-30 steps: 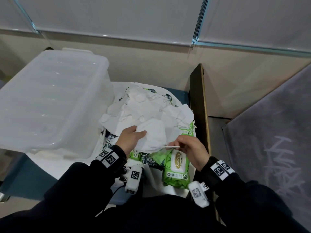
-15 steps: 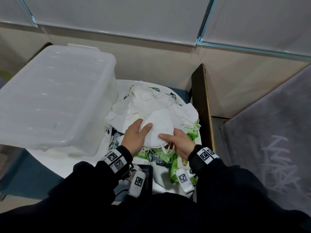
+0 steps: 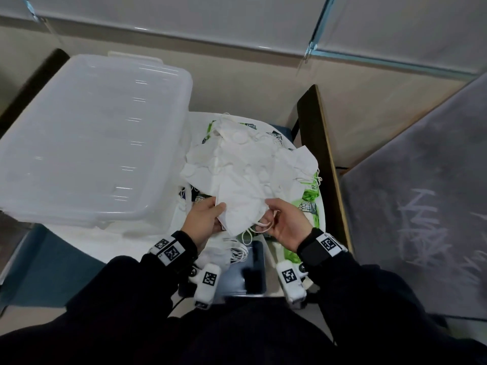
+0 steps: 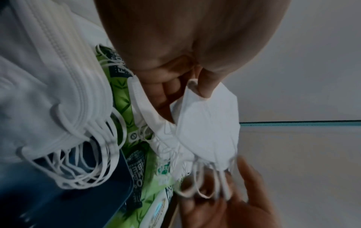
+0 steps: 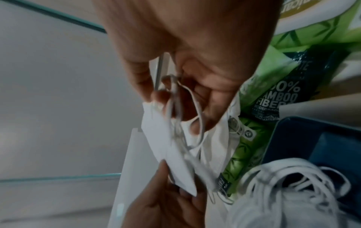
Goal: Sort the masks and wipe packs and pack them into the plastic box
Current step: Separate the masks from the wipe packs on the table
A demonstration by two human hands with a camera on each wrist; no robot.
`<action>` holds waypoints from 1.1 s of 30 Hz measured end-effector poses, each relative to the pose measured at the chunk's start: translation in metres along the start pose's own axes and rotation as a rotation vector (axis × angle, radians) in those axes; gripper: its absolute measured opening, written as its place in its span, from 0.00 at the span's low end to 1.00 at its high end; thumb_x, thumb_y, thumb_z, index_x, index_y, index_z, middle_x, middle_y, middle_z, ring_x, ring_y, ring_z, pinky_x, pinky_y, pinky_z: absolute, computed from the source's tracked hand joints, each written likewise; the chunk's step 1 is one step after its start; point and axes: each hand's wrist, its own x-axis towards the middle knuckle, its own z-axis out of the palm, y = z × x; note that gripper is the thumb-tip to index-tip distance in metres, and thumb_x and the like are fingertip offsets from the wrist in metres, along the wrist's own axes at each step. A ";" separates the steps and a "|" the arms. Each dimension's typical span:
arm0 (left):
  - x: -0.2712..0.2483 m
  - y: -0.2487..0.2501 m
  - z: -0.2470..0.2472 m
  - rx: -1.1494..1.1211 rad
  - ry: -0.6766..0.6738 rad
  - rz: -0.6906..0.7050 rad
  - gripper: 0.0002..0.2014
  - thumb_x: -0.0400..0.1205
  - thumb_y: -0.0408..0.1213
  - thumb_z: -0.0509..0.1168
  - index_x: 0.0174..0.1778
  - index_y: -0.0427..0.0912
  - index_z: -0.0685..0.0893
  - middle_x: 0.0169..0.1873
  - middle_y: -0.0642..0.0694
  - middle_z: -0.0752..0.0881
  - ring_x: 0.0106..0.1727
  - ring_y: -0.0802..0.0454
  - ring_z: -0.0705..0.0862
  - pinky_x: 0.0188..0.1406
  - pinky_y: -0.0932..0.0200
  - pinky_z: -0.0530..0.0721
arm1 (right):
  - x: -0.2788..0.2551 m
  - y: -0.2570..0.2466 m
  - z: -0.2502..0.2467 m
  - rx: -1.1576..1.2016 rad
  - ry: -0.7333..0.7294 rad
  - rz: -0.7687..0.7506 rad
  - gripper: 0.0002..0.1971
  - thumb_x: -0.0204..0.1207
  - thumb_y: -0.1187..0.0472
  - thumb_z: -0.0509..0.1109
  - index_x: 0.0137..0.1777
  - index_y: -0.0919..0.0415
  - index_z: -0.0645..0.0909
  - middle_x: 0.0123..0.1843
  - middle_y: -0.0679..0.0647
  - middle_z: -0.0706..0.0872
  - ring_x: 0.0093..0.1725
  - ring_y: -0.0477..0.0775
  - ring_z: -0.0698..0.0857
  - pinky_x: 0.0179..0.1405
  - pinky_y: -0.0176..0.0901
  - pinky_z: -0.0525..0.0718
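A heap of white folded masks (image 3: 247,159) lies on the small white table (image 3: 126,235), over green wipe packs (image 3: 309,201). Both hands hold a few white masks (image 3: 242,204) lifted off the near side of the heap. My left hand (image 3: 208,214) pinches their left edge between thumb and fingers (image 4: 205,83). My right hand (image 3: 279,219) grips their right end, with the ear loops (image 5: 195,108) caught round its curled fingers. A neat stack of masks (image 4: 48,108) with hanging loops lies just below the hands. The clear plastic box (image 3: 87,138) stands to the left with its lid on.
A dark phone or tablet (image 3: 250,270) lies at the table's near edge. A brown wooden board (image 3: 321,154) stands edge-up along the table's right side, with a grey panel (image 3: 421,206) beyond it. A pale wall runs behind.
My right hand left the wipe pack and came to the masks. Both hands have drawn the masks towards me off the heap, with the right hand turned palm-up in the loops.
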 end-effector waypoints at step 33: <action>-0.033 0.009 -0.054 0.424 -0.155 0.266 0.09 0.84 0.33 0.71 0.44 0.53 0.86 0.36 0.46 0.90 0.43 0.46 0.88 0.56 0.31 0.87 | -0.041 0.042 0.030 -0.440 0.109 -0.217 0.09 0.75 0.74 0.79 0.50 0.66 0.83 0.32 0.54 0.71 0.21 0.44 0.62 0.22 0.35 0.57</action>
